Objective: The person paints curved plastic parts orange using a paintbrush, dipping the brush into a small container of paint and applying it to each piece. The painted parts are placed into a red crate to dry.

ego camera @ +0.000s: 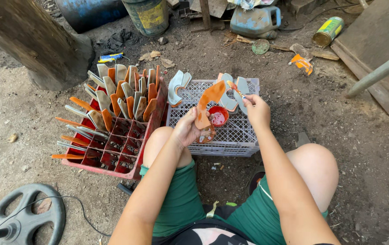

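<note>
Frame centre: left hand [186,130] fingers clamped on curved orange-painted blade piece [207,103], held over white plastic crate [244,136]. Right hand [256,111] fingers pinch small paintbrush [236,88] at the piece's upper end. Red paint cup [218,116] sits on crate. Red compartment crate [126,136] of painted pieces at left.

Bare dirt ground [321,113] carries a red compartment crate [113,154], a white lattice crate [235,136] and a grey wheel [26,218].
</note>
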